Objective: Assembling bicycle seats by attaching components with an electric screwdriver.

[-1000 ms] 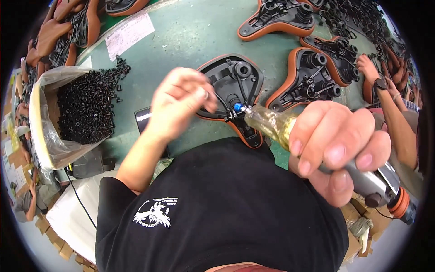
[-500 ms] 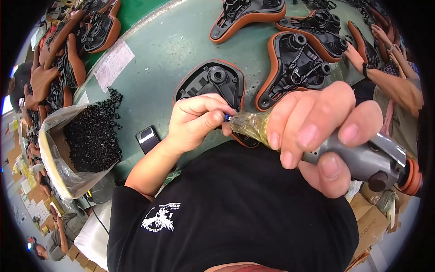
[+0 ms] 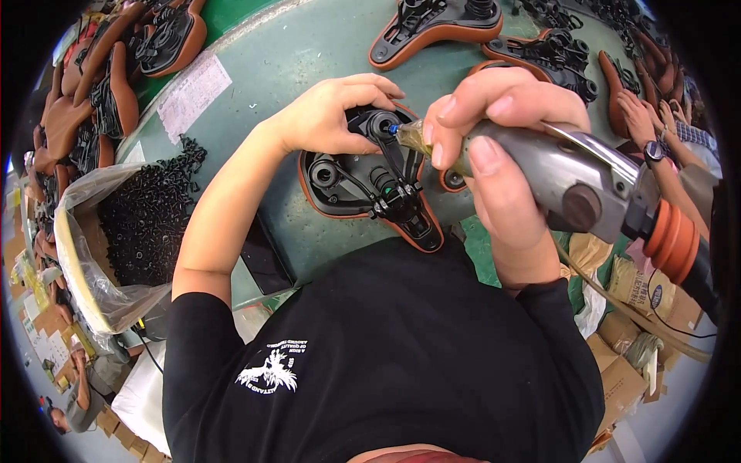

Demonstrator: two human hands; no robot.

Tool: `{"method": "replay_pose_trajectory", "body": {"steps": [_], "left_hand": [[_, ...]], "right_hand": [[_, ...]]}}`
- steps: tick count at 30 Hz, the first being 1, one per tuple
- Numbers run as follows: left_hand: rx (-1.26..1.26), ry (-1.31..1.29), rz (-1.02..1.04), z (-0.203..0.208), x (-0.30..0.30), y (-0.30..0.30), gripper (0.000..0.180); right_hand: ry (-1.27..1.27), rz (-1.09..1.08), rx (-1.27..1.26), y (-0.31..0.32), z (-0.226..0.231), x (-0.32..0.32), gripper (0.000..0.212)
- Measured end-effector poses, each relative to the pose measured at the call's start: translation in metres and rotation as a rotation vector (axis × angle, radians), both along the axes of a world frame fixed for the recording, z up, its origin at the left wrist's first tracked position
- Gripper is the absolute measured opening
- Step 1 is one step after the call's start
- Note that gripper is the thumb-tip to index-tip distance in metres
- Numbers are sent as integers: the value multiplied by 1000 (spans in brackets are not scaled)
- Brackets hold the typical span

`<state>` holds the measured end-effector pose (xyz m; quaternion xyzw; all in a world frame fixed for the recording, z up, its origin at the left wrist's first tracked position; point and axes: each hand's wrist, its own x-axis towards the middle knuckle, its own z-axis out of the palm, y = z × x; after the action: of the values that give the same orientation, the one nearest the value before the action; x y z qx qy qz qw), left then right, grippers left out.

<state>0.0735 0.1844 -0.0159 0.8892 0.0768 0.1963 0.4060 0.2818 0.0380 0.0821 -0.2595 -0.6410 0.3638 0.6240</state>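
Observation:
An upside-down bicycle saddle (image 3: 340,189), black underneath with a brown rim, lies on the table in front of me. My left hand (image 3: 336,116) grips its far side, fingers and thumb curled about a round black socket. In my right hand (image 3: 494,131) is a grey power screwdriver (image 3: 587,189), its nose wrapped in yellowish film. The blue bit (image 3: 393,130) at its tip is at that socket. Whether a screw sits on the bit is too small to tell.
At left stands a plastic-lined box (image 3: 73,262) heaped with black screws (image 3: 150,224). A dark flat device (image 3: 266,258) and a paper sheet (image 3: 194,94) lie on the table (image 3: 270,62). More saddles (image 3: 432,35) lie beyond. A co-worker's hand (image 3: 637,119) is at right.
My left hand has left the screwdriver's bit and moved forward onto the saddle. My right hand has carried the screwdriver away from my body, bringing its tip to the saddle's socket.

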Motion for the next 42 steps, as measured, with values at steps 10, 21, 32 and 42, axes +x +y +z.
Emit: {"method": "replay_pose_trajectory", "body": {"steps": [10, 21, 32, 42], "left_hand": [[-289, -115, 137, -24, -1, -14, 34], [-236, -100, 206, -30, -4, -20, 36], [-388, -327, 1177, 20, -122, 107, 53], [263, 569, 1106, 12, -225, 4, 24]], "right_hand": [[-299, 34, 40, 31, -20, -16, 31], [-343, -4, 3, 44, -32, -25, 24], [301, -350, -328, 30, -7, 8, 20], [441, -540, -652, 104, -76, -5, 16]]}}
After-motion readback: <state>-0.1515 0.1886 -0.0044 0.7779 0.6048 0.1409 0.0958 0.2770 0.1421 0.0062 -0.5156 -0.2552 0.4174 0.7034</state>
